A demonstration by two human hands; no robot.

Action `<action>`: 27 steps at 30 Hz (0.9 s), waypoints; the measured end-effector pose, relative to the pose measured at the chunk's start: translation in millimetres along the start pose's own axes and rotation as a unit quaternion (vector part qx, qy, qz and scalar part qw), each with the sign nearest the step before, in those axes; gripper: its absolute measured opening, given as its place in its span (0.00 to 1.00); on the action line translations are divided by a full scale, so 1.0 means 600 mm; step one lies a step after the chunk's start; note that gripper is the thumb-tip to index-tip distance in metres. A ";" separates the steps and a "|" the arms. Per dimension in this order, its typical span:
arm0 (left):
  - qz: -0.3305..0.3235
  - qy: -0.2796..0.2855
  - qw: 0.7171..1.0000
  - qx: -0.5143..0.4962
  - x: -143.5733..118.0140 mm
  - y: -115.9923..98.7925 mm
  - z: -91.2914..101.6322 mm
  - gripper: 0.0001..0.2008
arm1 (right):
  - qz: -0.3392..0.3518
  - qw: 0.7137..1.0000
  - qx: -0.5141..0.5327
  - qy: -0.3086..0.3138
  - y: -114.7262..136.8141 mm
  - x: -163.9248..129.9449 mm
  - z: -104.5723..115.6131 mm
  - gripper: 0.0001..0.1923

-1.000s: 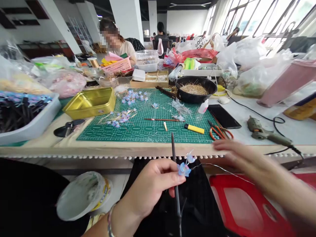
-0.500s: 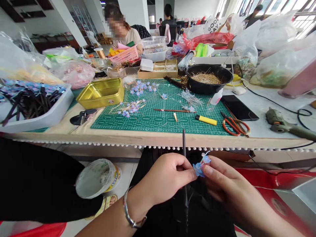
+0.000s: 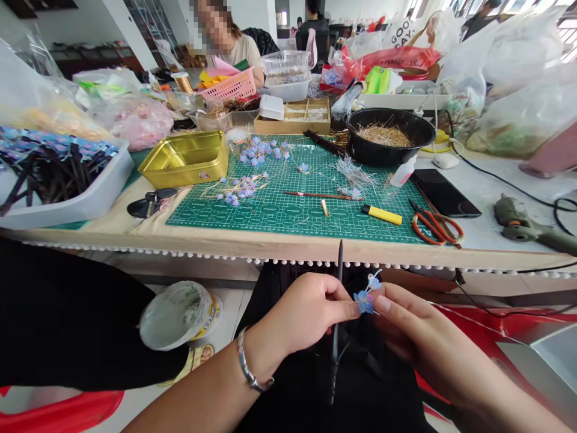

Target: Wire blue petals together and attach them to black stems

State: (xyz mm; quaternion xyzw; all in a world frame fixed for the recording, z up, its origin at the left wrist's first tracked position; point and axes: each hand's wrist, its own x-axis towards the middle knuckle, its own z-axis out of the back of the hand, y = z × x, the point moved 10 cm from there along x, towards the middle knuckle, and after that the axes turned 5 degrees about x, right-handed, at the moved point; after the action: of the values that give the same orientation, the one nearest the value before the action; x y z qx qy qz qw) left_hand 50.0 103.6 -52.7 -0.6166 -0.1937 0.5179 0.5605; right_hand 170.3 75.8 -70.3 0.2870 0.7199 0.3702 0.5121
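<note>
Over my lap, my left hand [image 3: 311, 310] has its thumb and fingers closed round a dark, pointed hair stick [image 3: 341, 258] that stands nearly upright. Its thumb tip also meets a small spray of blue flowers [image 3: 363, 301]. From the other side, my right hand [image 3: 408, 313] pinches these flowers between thumb and forefinger. A pale wire tip with a small bead rises above the petals. My fingers partly hide the stems, and I cannot tell whether the flowers are fastened to the stick.
A green cutting mat [image 3: 270, 219] bears blue flower sprays [image 3: 241, 187], a yellow lighter [image 3: 382, 214] and a brown stick [image 3: 322, 195]. Orange-handled scissors [image 3: 436, 225], a phone [image 3: 446, 192] and a glue gun [image 3: 527, 222] lie rightward. A gold tin [image 3: 184, 159] stands left; a bucket [image 3: 174, 316] is below.
The view has tilted slightly downward and shifted, so the table sits a little differently in the picture. Both hands keep their hold, with the flowers turned very slightly.
</note>
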 end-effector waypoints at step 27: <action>-0.012 -0.009 0.935 -0.354 -0.009 0.030 0.009 0.13 | -0.060 0.987 0.076 0.130 -0.012 -0.016 -0.042 0.19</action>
State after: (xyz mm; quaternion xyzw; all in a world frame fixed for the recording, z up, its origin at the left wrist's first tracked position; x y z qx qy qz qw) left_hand 37.4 96.5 -65.6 -0.7682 -0.3769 0.4143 0.3101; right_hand 149.0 58.1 -66.4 0.2308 0.8221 0.3175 0.4124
